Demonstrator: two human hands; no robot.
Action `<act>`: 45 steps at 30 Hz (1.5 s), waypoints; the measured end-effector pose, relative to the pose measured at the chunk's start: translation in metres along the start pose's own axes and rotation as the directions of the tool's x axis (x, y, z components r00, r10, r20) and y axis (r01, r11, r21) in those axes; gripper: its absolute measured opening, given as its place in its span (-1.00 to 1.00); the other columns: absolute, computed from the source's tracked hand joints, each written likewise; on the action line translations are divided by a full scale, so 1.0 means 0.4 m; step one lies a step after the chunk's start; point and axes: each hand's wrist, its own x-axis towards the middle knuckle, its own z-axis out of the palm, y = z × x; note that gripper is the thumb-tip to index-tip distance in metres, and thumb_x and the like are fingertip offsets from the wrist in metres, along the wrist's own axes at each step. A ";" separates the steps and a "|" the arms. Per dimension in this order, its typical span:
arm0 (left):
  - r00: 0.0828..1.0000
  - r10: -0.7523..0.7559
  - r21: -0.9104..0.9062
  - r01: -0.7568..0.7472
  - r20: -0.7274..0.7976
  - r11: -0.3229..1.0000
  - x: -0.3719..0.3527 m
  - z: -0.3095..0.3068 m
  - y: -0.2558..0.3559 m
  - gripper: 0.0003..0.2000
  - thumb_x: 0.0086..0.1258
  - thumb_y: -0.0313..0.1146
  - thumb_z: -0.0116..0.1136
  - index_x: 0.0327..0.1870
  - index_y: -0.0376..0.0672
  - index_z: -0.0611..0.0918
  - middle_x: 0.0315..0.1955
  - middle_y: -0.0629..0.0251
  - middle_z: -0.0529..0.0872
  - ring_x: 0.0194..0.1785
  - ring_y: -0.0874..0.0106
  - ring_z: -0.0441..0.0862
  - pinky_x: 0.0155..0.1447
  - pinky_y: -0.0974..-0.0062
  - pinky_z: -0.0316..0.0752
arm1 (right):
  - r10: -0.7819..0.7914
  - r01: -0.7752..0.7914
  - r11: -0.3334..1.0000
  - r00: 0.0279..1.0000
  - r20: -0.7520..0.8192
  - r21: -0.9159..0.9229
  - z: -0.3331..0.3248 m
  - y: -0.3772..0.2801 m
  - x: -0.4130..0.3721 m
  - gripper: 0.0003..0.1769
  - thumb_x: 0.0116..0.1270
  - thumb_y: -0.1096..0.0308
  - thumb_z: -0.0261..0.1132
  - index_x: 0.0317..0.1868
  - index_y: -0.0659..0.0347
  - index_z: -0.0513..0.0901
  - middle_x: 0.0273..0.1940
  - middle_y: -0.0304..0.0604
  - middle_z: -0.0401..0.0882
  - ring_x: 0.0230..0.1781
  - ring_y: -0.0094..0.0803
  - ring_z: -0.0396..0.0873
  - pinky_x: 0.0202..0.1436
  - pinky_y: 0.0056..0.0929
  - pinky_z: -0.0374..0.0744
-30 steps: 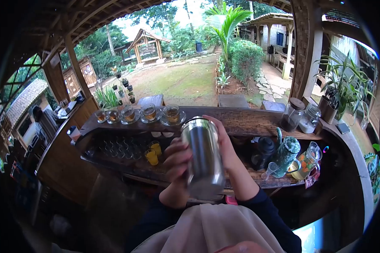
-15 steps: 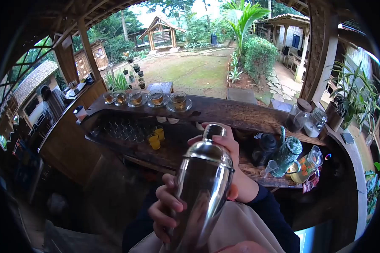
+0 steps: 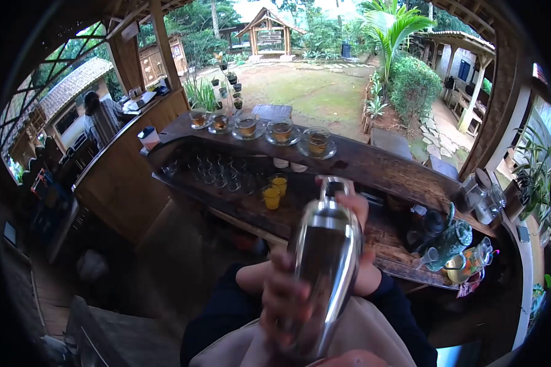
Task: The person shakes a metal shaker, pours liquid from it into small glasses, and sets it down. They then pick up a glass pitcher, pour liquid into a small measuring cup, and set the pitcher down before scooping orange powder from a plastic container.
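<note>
A shiny steel cocktail shaker (image 3: 324, 269) stands tilted in front of my chest, its capped top pointing away from me. My left hand (image 3: 281, 300) wraps round the lower body from the left, its fingers blurred by motion. My right hand (image 3: 358, 211) grips the shaker from behind and the right, with fingers at the cap and shoulder. Most of the right palm is hidden behind the metal. Beyond the shaker, two glasses of orange drink (image 3: 272, 197) stand on the lower wooden shelf.
Several glass cups of amber drink (image 3: 281, 131) sit on saucers along the upper counter (image 3: 373, 171). Upturned clear glasses (image 3: 220, 174) fill the lower shelf's left. To the right are a green speckled pot (image 3: 450, 244), a glass pitcher (image 3: 474, 260) and lidded jars (image 3: 474, 191). A person (image 3: 98, 119) stands far left.
The view has swung left, so the counter appears further right. The shaker stays in both hands and is slightly more to the right in view; the left hand is now blurred.
</note>
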 end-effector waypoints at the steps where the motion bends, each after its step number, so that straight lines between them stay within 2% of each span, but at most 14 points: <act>1: 0.975 -0.148 0.147 0.123 0.167 0.981 0.025 -0.060 -0.026 -0.65 0.26 -0.33 0.22 0.06 0.19 0.46 -0.13 0.42 0.56 0.02 0.35 0.48 0.22 0.14 0.24 | 0.151 -0.158 0.981 0.986 -0.070 -0.114 -0.006 0.039 0.001 -0.17 0.23 -0.42 -0.01 0.14 0.19 0.39 0.10 0.16 0.36 0.12 -0.13 0.40 0.18 -0.23 0.39; 3: 0.881 -0.424 0.355 0.336 0.210 0.873 -0.002 -0.166 -0.106 -0.64 0.21 -0.36 0.26 0.00 0.17 0.45 -0.11 0.24 0.58 0.00 0.19 0.53 0.10 0.06 0.36 | 0.476 -0.526 0.806 0.849 -0.230 -0.272 -0.079 0.167 -0.018 -0.47 0.43 -0.06 -0.06 0.16 0.18 0.38 0.08 -0.05 0.47 0.09 -0.29 0.48 0.17 -0.34 0.45; 4: 0.843 -0.526 0.387 0.450 0.112 0.805 -0.030 -0.193 -0.140 -0.62 0.18 -0.31 0.30 0.00 0.10 0.43 -0.06 0.12 0.57 0.03 0.13 0.52 0.10 0.03 0.37 | 0.738 -0.572 0.608 0.663 -0.126 0.551 -0.095 0.222 -0.061 -0.47 0.43 -0.05 -0.11 0.17 0.16 0.37 0.07 -0.05 0.49 0.08 -0.25 0.50 0.17 -0.25 0.48; 11: 0.993 -0.055 0.194 0.034 0.106 0.980 0.180 -0.257 -0.044 -0.57 0.18 -0.28 0.32 0.04 0.19 0.40 -0.10 0.24 0.56 -0.05 0.17 0.53 0.06 0.00 0.35 | 0.092 -0.077 0.970 0.994 0.055 -0.233 0.182 0.168 0.062 -0.02 0.13 -0.52 -0.01 0.14 0.31 0.36 0.05 0.11 0.34 0.13 -0.18 0.37 0.21 -0.20 0.34; 14: 0.981 0.182 0.135 -0.189 0.067 0.973 0.196 -0.317 -0.052 -0.58 0.18 -0.27 0.32 0.01 0.27 0.40 -0.15 0.34 0.56 -0.12 0.19 0.54 0.01 0.00 0.36 | -0.069 0.065 0.997 0.990 0.124 0.040 0.253 0.254 0.060 -0.09 0.20 -0.43 0.03 0.17 0.30 0.35 0.06 0.08 0.33 0.12 -0.21 0.38 0.21 -0.27 0.36; 18: 0.916 -0.399 0.707 0.257 0.039 0.659 0.176 -0.450 -0.086 -0.25 -0.09 -0.12 0.51 0.09 -0.16 0.31 -0.04 0.00 0.48 0.05 0.18 0.47 0.17 0.20 0.35 | 0.842 -0.775 0.527 0.533 -0.086 0.348 0.254 0.369 0.060 -0.33 0.45 -0.13 -0.18 0.17 0.36 0.37 0.04 -0.07 0.47 0.08 -0.35 0.45 0.19 -0.39 0.41; 27: 0.932 0.310 0.247 -0.350 0.186 0.904 0.285 -0.352 -0.004 -0.45 0.07 -0.07 0.40 0.01 -0.09 0.41 -0.17 0.06 0.54 -0.07 0.19 0.53 0.08 0.01 0.33 | 0.012 -0.039 0.988 0.985 0.174 0.151 0.365 0.279 0.074 -0.11 0.14 -0.40 0.05 0.16 0.27 0.37 0.10 0.11 0.33 0.10 -0.20 0.35 0.19 -0.27 0.33; 30: 0.871 -0.364 0.776 -0.031 0.330 0.630 0.246 -0.486 -0.010 -0.36 0.00 -0.23 0.44 0.10 -0.14 0.36 -0.09 0.11 0.53 -0.01 0.24 0.53 0.11 0.19 0.38 | 0.627 -0.625 0.778 0.763 0.159 -0.070 0.282 0.366 0.058 -0.26 0.40 -0.26 -0.17 0.22 0.25 0.35 0.08 -0.04 0.45 0.09 -0.26 0.45 0.20 -0.31 0.39; 32: 0.675 -0.732 0.746 0.533 -0.091 0.400 0.235 -0.430 -0.051 -0.28 -0.10 -0.34 0.48 0.14 -0.21 0.35 0.00 0.10 0.49 0.11 0.20 0.48 0.17 0.29 0.37 | 0.644 -0.676 0.724 0.733 0.218 0.134 0.246 0.376 0.019 -0.39 0.50 -0.09 -0.28 0.23 0.24 0.34 0.06 -0.12 0.50 0.10 -0.34 0.47 0.23 -0.34 0.40; 36: 0.831 -0.443 0.609 0.166 0.337 0.776 0.258 -0.339 -0.039 -0.39 0.07 -0.27 0.41 0.14 -0.18 0.38 -0.03 0.09 0.54 0.14 0.28 0.47 0.20 0.17 0.34 | 0.729 -0.711 0.559 0.666 0.156 0.426 0.167 0.333 -0.006 -0.31 0.45 -0.20 -0.21 0.25 0.25 0.30 0.13 -0.09 0.43 0.15 -0.29 0.43 0.28 -0.31 0.36; 40: 0.910 -0.004 0.203 -0.088 0.414 0.975 0.230 -0.217 0.007 -0.49 0.18 -0.25 0.34 0.12 -0.14 0.41 -0.01 0.03 0.56 0.15 0.22 0.47 0.22 0.08 0.29 | -0.166 0.154 0.986 0.939 0.302 0.060 0.160 0.181 0.083 0.07 0.08 -0.54 0.02 0.23 0.32 0.31 0.08 0.16 0.34 0.14 -0.11 0.37 0.20 -0.21 0.33; 42: 0.919 0.176 0.102 -0.224 0.352 0.969 0.193 -0.204 0.004 -0.50 0.20 -0.25 0.33 0.13 -0.13 0.41 -0.01 0.01 0.56 0.17 0.19 0.46 0.23 0.07 0.27 | -0.003 0.044 0.990 0.958 0.286 -0.137 0.112 0.165 0.062 0.01 0.15 -0.49 0.01 0.22 0.34 0.32 0.06 0.12 0.38 0.12 -0.13 0.40 0.16 -0.24 0.38; 44: 0.843 -0.283 0.473 0.039 0.457 0.880 0.159 -0.240 -0.015 -0.50 0.19 -0.30 0.34 0.12 -0.09 0.40 -0.01 0.00 0.56 0.14 0.16 0.48 0.22 0.08 0.29 | 0.514 -0.476 0.841 0.851 0.104 -0.259 0.077 0.159 0.043 -0.19 0.36 -0.30 -0.10 0.22 0.34 0.32 0.09 0.04 0.42 0.10 -0.22 0.46 0.16 -0.30 0.42; 45: 0.842 -0.285 0.477 0.037 0.459 0.878 0.135 -0.224 -0.022 -0.50 0.19 -0.30 0.34 0.12 -0.09 0.40 -0.01 0.00 0.56 0.14 0.16 0.48 0.22 0.08 0.29 | 0.736 -0.719 0.520 0.651 0.185 0.460 0.053 0.176 0.018 -0.36 0.47 -0.13 -0.17 0.22 0.28 0.33 0.11 -0.04 0.45 0.08 -0.29 0.50 0.20 -0.37 0.43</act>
